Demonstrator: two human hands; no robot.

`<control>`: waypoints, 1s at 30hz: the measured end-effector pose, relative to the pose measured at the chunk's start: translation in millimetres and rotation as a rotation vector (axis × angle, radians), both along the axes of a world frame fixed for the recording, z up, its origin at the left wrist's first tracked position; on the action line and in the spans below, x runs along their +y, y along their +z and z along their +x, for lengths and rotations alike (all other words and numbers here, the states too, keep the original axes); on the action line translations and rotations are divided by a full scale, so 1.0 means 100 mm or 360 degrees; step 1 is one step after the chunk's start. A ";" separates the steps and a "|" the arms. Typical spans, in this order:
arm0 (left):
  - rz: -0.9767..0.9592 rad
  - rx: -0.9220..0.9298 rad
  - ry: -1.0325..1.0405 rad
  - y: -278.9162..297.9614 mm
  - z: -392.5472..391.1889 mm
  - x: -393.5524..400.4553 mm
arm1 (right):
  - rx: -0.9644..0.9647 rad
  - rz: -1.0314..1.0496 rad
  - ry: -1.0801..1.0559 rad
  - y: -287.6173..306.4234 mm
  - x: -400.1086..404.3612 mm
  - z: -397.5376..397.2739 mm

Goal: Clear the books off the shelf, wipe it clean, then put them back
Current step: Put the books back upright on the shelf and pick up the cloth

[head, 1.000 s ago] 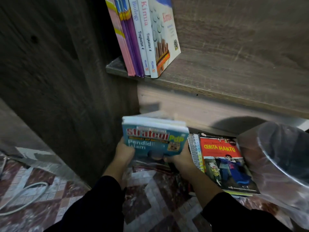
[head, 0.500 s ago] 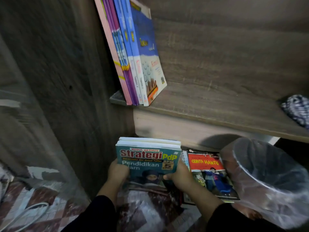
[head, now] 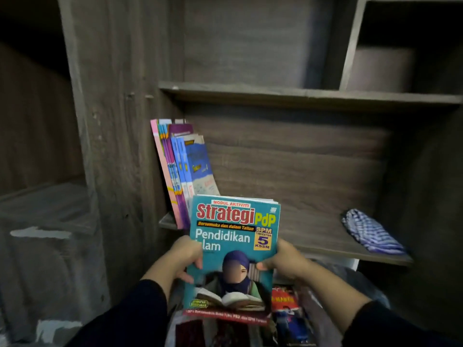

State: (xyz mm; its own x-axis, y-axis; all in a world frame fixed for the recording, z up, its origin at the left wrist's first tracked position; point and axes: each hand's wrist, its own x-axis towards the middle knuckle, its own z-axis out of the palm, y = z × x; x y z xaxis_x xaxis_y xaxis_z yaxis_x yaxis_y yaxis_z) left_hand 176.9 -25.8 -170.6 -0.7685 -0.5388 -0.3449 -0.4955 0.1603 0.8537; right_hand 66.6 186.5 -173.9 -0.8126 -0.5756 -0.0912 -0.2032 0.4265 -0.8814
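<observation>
I hold a stack of books with a teal "Strategi PdP" book on top, raised in front of the wooden shelf. My left hand grips the stack's left edge and my right hand grips its right edge, thumbs on the cover. Several books stand leaning at the shelf's left end. A blue-and-white striped cloth lies on the shelf's right end. A red-covered book lies on the floor below.
An upper shelf board spans above. A tall wooden side panel stands on the left. Clear plastic of a bin shows below the shelf's right part, behind my right forearm.
The stack of books has risen from floor level to the height of the shelf. My view has tilted upward, bringing the upper shelf board and the striped cloth into sight.
</observation>
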 end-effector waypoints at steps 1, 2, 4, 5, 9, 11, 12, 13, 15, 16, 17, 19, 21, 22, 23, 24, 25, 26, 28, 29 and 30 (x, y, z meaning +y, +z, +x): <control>-0.0011 -0.0009 -0.0100 0.13 -0.04 0.01 | -0.0006 -0.0032 -0.0028 0.11 0.06 -0.06; -0.0018 -0.0001 -0.0200 0.26 -0.09 0.03 | -0.0004 -0.0073 -0.0060 0.21 0.11 -0.15; -0.0062 0.0044 -0.0343 0.46 -0.20 0.06 | -0.0022 -0.0155 -0.0166 0.36 0.18 -0.32; -0.0098 0.0067 -0.0387 0.52 -0.27 0.09 | -0.0055 -0.0217 -0.0207 0.41 0.20 -0.42; -0.0176 0.0250 -0.0371 0.52 -0.64 0.11 | 0.0019 -0.0435 -0.0338 0.53 0.24 -0.76; -0.0101 0.0314 -0.0341 0.48 -0.83 0.14 | 0.0065 -0.0528 -0.0389 0.53 0.26 -0.91; -0.0080 0.0347 -0.0322 0.47 -0.91 0.17 | 0.0038 -0.0592 -0.0409 0.49 0.27 -0.98; -0.0077 0.0376 -0.0280 0.45 -1.00 0.20 | -0.0022 -0.0668 -0.0427 0.45 0.27 -1.04; -0.0073 0.0458 -0.0187 0.43 -1.17 0.26 | -0.0125 -0.0749 -0.0490 0.39 0.25 -1.10; -0.0051 0.0490 -0.0147 0.40 -1.26 0.27 | -0.0128 -0.0751 -0.0531 0.36 0.24 -1.14; -0.0029 0.0499 -0.0120 0.37 -1.34 0.28 | -0.0103 -0.0723 -0.0572 0.35 0.23 -1.17; -0.0045 0.0465 -0.0072 0.31 -1.47 0.29 | -0.0035 -0.0603 -0.0635 0.34 0.21 -1.24; -0.0184 0.0391 -0.0064 0.27 -1.56 0.28 | -0.0004 -0.0491 -0.0677 0.33 0.18 -1.31; -0.0259 0.0345 -0.0060 0.27 -1.60 0.26 | 0.0009 -0.0432 -0.0699 0.32 0.18 -1.35; -0.0317 0.0306 -0.0054 0.28 -1.64 0.25 | 0.0025 -0.0376 -0.0722 0.28 0.17 -1.40; -0.0395 0.0279 -0.0068 0.31 -1.66 0.21 | 0.0049 -0.0308 -0.0752 0.26 0.17 -1.42; -0.0453 0.0247 -0.0082 0.33 -1.68 0.17 | 0.0069 -0.0223 -0.0783 0.24 0.17 -1.44; -0.0509 0.0213 -0.0097 0.33 -1.69 0.15 | 0.0073 -0.0151 -0.0805 0.21 0.18 -1.46; -0.0571 0.0142 -0.0131 0.32 -1.69 0.15 | 0.0039 -0.0050 -0.0805 0.15 0.19 -1.48; -0.0589 0.0117 -0.0133 0.31 -1.69 0.15 | 0.0023 -0.0027 -0.0787 0.13 0.18 -1.47; -0.0598 0.0097 -0.0135 0.29 -1.69 0.15 | 0.0005 -0.0024 -0.0770 0.13 0.18 -1.45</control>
State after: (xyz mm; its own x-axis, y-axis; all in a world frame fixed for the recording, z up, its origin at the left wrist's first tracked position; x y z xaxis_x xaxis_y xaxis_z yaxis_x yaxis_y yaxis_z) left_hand 7.8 -10.7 -141.7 -0.8289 -0.5525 -0.0878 -0.4172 0.5058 0.7551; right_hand -78.6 204.8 -160.7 -0.9877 -0.1329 -0.0827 0.0124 0.4601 -0.8878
